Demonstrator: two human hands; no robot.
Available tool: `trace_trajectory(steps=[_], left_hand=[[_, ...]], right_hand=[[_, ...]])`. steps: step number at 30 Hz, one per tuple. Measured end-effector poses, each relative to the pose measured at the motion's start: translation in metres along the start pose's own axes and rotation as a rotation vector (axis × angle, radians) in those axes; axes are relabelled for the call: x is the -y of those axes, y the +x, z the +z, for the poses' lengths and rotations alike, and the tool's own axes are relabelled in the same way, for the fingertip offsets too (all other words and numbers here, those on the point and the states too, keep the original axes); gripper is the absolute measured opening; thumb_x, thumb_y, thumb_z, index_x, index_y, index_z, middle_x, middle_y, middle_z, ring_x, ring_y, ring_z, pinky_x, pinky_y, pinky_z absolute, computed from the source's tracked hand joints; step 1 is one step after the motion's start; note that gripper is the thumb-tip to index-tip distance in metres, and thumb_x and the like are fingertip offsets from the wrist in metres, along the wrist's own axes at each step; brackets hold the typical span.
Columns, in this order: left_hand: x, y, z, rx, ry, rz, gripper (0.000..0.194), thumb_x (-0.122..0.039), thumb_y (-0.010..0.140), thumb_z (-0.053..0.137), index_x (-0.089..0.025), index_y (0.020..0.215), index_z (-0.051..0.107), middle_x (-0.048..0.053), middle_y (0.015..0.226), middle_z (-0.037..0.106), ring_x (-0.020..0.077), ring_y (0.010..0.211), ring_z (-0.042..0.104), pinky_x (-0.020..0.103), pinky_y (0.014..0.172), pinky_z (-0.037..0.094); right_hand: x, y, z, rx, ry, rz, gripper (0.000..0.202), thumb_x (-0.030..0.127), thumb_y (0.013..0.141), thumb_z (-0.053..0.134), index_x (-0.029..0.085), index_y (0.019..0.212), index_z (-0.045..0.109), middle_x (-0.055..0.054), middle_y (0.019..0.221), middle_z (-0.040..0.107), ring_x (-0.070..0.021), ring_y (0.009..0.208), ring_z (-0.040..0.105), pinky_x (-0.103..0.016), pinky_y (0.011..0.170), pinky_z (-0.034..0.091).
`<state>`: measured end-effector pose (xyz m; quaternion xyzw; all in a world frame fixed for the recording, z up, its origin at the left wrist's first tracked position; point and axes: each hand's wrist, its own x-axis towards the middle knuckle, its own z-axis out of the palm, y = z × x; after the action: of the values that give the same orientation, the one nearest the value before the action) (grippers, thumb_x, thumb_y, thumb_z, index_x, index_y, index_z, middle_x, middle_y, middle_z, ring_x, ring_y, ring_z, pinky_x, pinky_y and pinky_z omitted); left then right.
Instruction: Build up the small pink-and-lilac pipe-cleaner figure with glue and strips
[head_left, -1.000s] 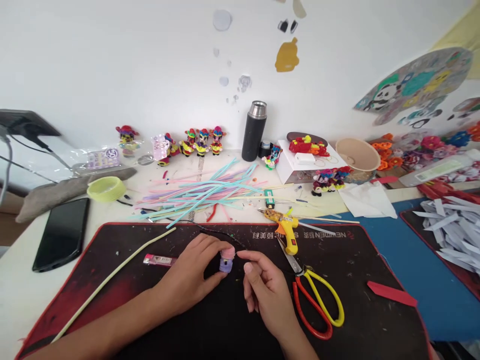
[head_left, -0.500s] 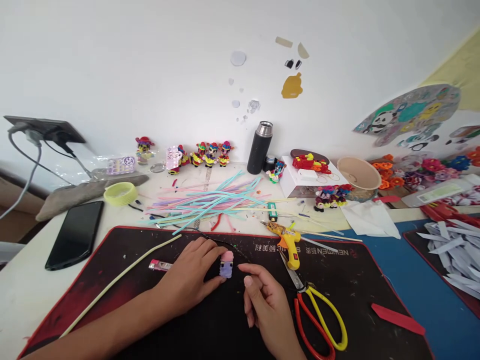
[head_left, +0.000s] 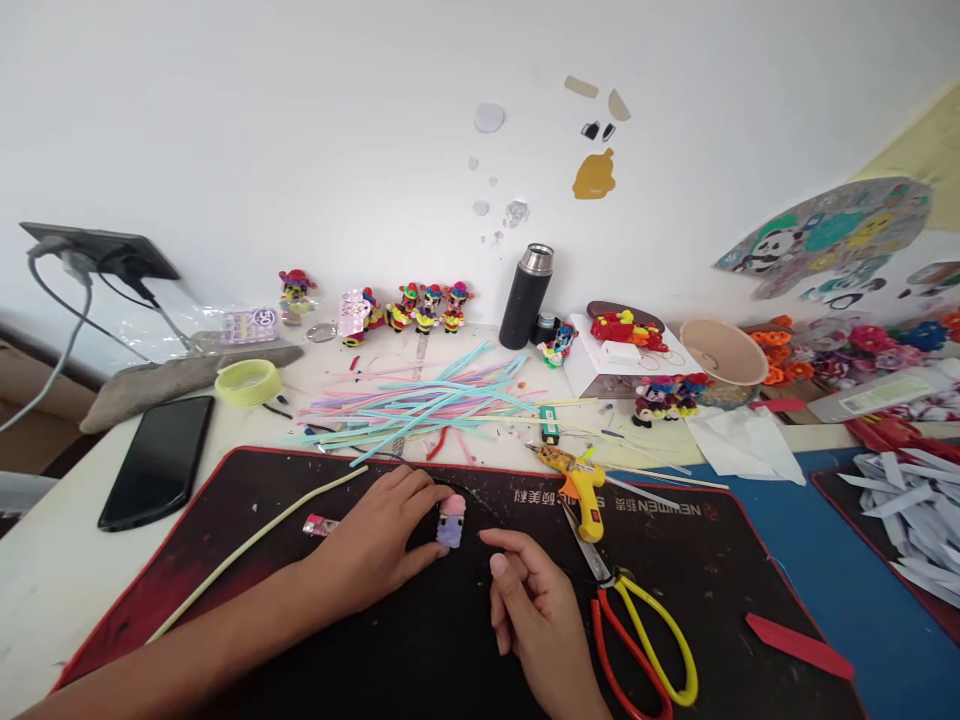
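My left hand [head_left: 386,535] pinches a small fuzzy pink and purple figure [head_left: 450,525] with two dark dots, its index finger at the top and its thumb at the lower side. To its right, my right hand [head_left: 529,605] rests over the black mat, fingers loosely curled and thumb apart from the index finger. A tiny dark speck shows near that index fingertip, too small to name. Scissors [head_left: 619,590] with one red and one yellow handle lie beside my right hand, below a yellow glue gun [head_left: 581,485]. A pink lighter [head_left: 320,524] sits partly behind my left forearm.
Pastel pipe cleaners [head_left: 427,400] are heaped behind the mat [head_left: 420,640]. Several small figures [head_left: 427,308], a black thermos [head_left: 525,297] and a beige bowl [head_left: 724,352] stand along the wall. A phone [head_left: 157,460] lies left; white paper strips [head_left: 900,510] are piled right.
The view has shifted slightly, so the scene sits a little to the right. Both hands and the pink and purple figure keep nearly the same position.
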<state>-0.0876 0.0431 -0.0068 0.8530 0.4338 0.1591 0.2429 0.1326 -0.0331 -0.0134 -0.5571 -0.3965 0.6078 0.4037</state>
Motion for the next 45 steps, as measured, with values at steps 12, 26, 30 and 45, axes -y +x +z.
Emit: trace_trajectory(steps=[12,26,30,45], left_hand=[[0.009,-0.002,-0.008,0.019,0.006,-0.029,0.049,-0.031,0.090,0.077,-0.027,0.137,0.063,0.008,0.125,0.067,0.0300,0.119,0.059,0.047,0.106,0.048],[0.022,-0.006,-0.030,-0.070,-0.011,-0.065,0.037,-0.041,0.100,0.063,-0.027,0.135,0.065,0.008,0.127,0.069,0.0294,0.121,0.061,0.047,0.108,0.049],[0.026,-0.006,-0.041,-0.139,-0.029,-0.113,0.029,-0.044,0.102,0.058,-0.026,0.120,0.071,0.007,0.115,0.072,0.0274,0.113,0.063,0.042,0.101,0.052],[0.029,-0.018,-0.037,-0.112,-0.087,-0.106,0.024,-0.034,0.105,0.050,-0.024,0.097,0.071,0.003,0.093,0.072,0.0211,0.090,0.063,0.034,0.088,0.050]], right_hand=[[0.002,0.001,0.001,0.003,-0.017,-0.009,0.062,0.070,0.093,0.063,0.015,0.120,0.071,0.006,0.056,0.052,-0.0095,0.043,0.045,-0.020,0.043,0.034],[0.000,0.001,-0.001,0.018,-0.026,-0.013,0.061,0.069,0.094,0.061,0.015,0.120,0.070,0.005,0.057,0.053,-0.0104,0.044,0.046,-0.021,0.044,0.034],[0.001,0.001,-0.001,0.014,-0.025,-0.010,0.062,0.070,0.093,0.063,0.015,0.119,0.071,0.005,0.056,0.053,-0.0104,0.044,0.046,-0.021,0.043,0.035],[0.003,0.001,0.000,-0.005,-0.057,0.012,0.064,0.072,0.090,0.065,0.015,0.119,0.072,0.004,0.057,0.054,-0.0110,0.044,0.047,-0.022,0.043,0.036]])
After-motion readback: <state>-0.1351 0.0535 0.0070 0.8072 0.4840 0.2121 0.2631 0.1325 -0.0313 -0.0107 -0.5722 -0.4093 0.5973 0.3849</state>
